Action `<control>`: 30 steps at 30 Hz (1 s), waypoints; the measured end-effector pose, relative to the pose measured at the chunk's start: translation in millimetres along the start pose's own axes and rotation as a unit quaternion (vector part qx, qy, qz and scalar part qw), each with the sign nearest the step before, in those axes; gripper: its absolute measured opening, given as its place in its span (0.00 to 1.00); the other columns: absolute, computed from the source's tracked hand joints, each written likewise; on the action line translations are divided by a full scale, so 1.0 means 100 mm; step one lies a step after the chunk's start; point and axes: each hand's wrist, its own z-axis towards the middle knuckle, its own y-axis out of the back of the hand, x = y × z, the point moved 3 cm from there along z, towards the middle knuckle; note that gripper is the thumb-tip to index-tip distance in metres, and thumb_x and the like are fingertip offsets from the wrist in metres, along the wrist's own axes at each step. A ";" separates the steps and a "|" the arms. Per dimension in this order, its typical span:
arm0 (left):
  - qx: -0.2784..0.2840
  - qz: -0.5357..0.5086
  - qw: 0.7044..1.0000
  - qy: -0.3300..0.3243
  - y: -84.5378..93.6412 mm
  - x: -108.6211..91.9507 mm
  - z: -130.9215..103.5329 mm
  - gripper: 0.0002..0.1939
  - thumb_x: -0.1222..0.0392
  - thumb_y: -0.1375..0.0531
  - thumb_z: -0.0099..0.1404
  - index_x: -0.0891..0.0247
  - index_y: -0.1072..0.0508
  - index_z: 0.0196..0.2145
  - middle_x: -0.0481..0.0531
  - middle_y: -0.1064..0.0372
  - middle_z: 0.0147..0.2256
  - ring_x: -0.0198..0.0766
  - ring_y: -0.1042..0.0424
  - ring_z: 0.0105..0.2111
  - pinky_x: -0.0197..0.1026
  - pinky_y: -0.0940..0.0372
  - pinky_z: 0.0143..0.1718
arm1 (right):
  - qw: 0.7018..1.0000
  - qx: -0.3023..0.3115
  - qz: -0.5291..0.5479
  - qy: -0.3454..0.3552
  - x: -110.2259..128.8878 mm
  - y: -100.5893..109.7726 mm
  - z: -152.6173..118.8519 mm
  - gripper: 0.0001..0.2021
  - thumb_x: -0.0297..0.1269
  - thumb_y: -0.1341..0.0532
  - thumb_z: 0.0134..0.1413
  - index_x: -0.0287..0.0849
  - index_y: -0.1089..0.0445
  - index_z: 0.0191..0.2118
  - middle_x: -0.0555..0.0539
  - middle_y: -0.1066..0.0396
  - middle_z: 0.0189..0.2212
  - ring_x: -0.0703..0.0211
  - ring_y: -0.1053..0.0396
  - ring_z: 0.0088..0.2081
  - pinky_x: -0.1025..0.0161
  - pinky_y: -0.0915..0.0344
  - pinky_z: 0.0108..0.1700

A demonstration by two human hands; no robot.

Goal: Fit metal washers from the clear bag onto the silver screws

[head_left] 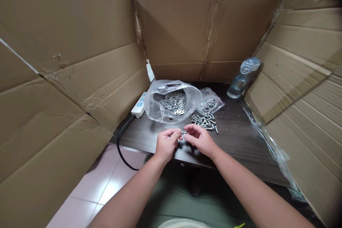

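Between the thumb and fingers of my left hand [167, 144] is a small metal bolt [184, 132], with what looks like a washer on it. The bolt's end points right, toward my right hand [199, 139]. The thumb and forefinger of that hand are apart on either side of the bolt's tip; whether they touch it is hard to see. Just beyond my hands stands an open clear plastic bag [152, 108] of metal washers [175, 103]. To its right, a pile of loose bolts [205, 119] spills from a smaller clear bag [217, 101].
A white power strip [139, 106] with a black cable [119, 142] lies at the dark table's [235, 124] left edge. A clear water bottle [237, 85] stands at the back right. Cardboard walls [173, 28] enclose the table on three sides.
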 end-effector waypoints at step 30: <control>0.018 0.024 0.999 0.020 -0.03 -0.02 0.00 0.14 0.54 0.35 0.52 0.71 0.27 0.24 0.47 0.39 0.17 0.22 0.52 0.13 0.30 0.59 0.14 | 0.997 0.000 -0.079 -0.009 -0.03 -0.03 0.03 0.17 0.49 0.42 0.51 0.38 0.34 0.26 0.53 0.37 0.16 0.70 0.43 0.14 0.70 0.48 0.16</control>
